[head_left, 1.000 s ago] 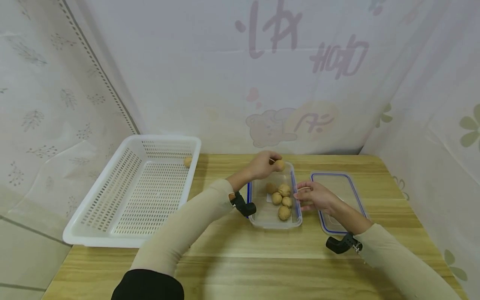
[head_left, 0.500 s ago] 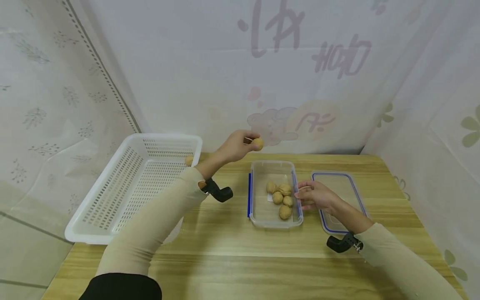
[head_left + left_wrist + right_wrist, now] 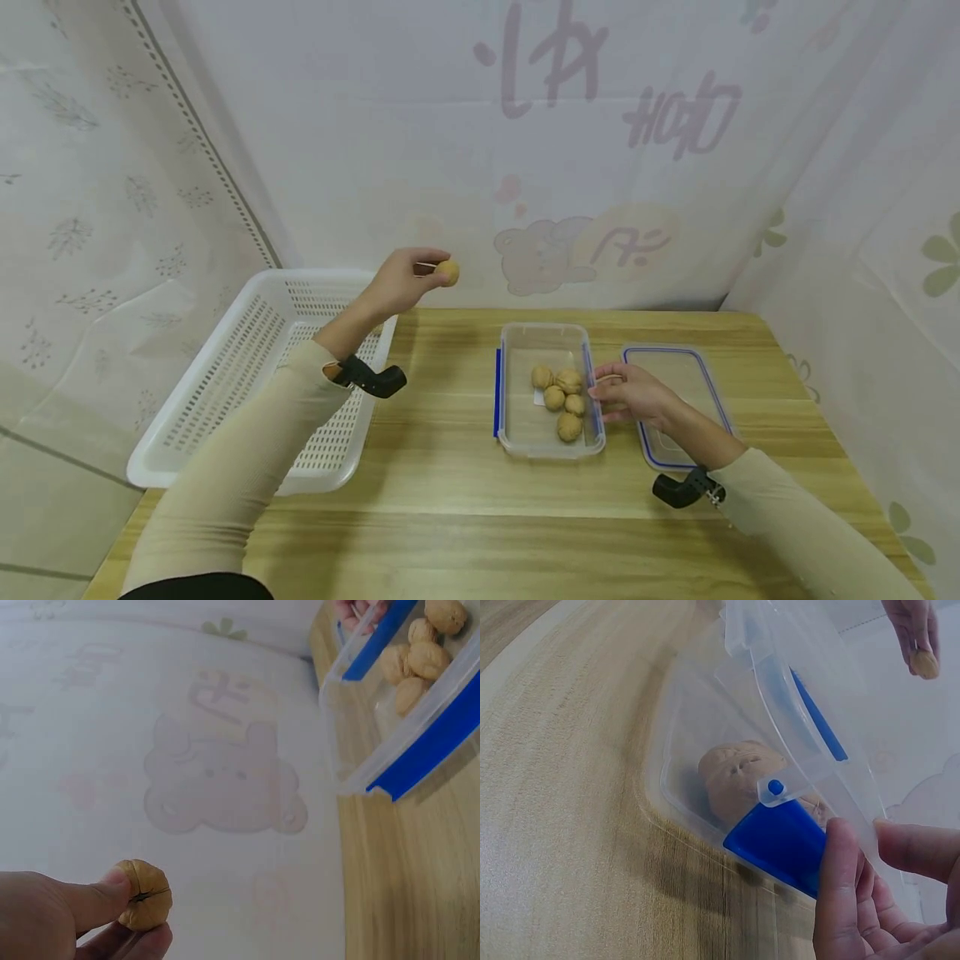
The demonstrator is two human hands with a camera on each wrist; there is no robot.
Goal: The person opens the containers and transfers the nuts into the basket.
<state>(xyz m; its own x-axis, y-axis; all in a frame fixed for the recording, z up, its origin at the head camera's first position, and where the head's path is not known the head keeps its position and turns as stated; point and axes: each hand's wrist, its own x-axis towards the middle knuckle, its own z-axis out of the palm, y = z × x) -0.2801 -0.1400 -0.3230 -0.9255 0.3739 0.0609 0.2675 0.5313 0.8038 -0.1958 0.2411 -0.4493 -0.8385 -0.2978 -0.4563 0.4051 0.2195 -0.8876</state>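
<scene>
A walnut is pinched between the thumb and fingertips of my left hand, raised over the right edge of the white basket. In the left wrist view the held walnut shows a dark crack. Several more walnuts lie in the clear plastic box with blue side clips. My right hand holds the box's right wall. In the right wrist view the thumb is at the rim and the fingers are outside, by the blue clip.
The clear lid with a blue seal lies on the wooden table, right of the box and partly under my right forearm. A printed curtain hangs behind the table. My left forearm covers part of the basket.
My left hand has lifted the walnut out of the box and carried it left to the basket's edge. My right hand stays at the box wall.
</scene>
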